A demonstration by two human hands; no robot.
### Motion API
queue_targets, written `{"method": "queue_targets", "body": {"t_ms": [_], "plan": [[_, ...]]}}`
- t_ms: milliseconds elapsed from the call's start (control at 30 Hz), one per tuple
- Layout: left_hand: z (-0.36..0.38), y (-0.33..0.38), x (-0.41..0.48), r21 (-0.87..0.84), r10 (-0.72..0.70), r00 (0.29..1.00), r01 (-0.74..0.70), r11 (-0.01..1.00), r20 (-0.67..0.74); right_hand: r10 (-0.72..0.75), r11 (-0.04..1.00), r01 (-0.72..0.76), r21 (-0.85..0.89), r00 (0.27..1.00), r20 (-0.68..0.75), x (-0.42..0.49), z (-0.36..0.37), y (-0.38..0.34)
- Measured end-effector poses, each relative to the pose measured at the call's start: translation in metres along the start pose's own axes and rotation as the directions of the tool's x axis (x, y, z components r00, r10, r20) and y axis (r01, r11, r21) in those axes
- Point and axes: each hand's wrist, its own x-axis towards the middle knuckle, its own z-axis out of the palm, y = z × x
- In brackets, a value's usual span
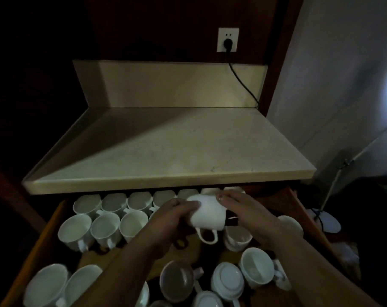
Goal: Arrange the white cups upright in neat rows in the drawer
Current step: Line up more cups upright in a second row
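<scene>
An open wooden drawer (pixel 44 238) holds several white cups. A white cup (pixel 208 214) is held above the drawer's middle, tipped over with its handle hanging down. My left hand (pixel 176 214) grips its left side with curled fingers. My right hand (pixel 246 214) lies against its right side with fingers stretched out. Upright cups (pixel 112 203) stand in a row at the back under the counter edge, and a second row (pixel 106 228) sits in front at the left. Near the front, loose cups (pixel 257 268) lie mixed, some upside down (pixel 228 280).
A pale stone counter (pixel 166 151) overhangs the back of the drawer. A wall socket (pixel 228 39) with a black cable is above it. At the right stands a lamp with a round base (pixel 331 222) on the floor. The scene is dim.
</scene>
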Motion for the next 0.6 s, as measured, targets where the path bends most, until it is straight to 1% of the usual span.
{"method": "queue_targets", "body": {"t_ms": [67,100,167,200,233,300,367,400,500,533,600], "plan": [[0.013,-0.002,-0.008,-0.176,-0.071,0.997,0.078,0.981,0.044,0.005,0.997,-0.012,0.079,0.997,0.079,0.003,-0.005,-0.001],[0.020,-0.002,-0.012,-0.250,-0.091,0.995,0.101,0.963,0.048,0.005,0.998,-0.011,0.065,0.995,0.095,0.005,-0.007,-0.001],[0.033,-0.005,-0.018,-0.341,-0.083,0.996,0.083,0.936,0.013,-0.016,1.000,0.014,0.023,0.994,0.105,0.011,-0.012,0.000],[0.038,-0.008,-0.019,-0.337,-0.063,0.998,0.054,0.940,-0.016,-0.020,1.000,0.020,0.005,0.995,0.102,0.014,-0.014,0.001],[0.040,-0.012,-0.019,-0.279,-0.027,0.998,0.011,0.960,-0.056,-0.021,0.999,0.024,-0.024,0.995,0.096,0.017,-0.015,0.002],[0.041,-0.020,-0.017,-0.025,0.088,0.986,-0.092,0.995,-0.141,-0.033,0.991,0.044,-0.125,0.996,0.089,0.017,-0.014,0.002],[0.041,-0.022,-0.016,0.248,0.193,0.962,-0.143,0.958,-0.192,-0.037,0.963,0.062,-0.261,0.994,0.099,0.015,-0.009,-0.001],[0.042,-0.022,-0.016,0.361,0.231,0.958,-0.157,0.919,-0.170,-0.032,0.948,0.063,-0.311,0.994,0.103,0.014,-0.005,-0.001],[0.051,-0.015,-0.012,0.611,0.329,0.944,-0.277,0.741,0.030,-0.015,0.902,0.046,-0.430,0.997,0.075,0.016,0.009,-0.001],[0.053,-0.015,-0.007,0.675,0.359,0.931,-0.305,0.672,0.063,-0.013,0.885,0.042,-0.464,0.998,0.064,0.019,0.014,-0.001],[0.053,-0.016,0.004,0.780,0.407,0.913,-0.285,0.557,0.043,0.003,0.849,0.027,-0.528,0.998,0.056,0.028,0.023,0.001]]}}
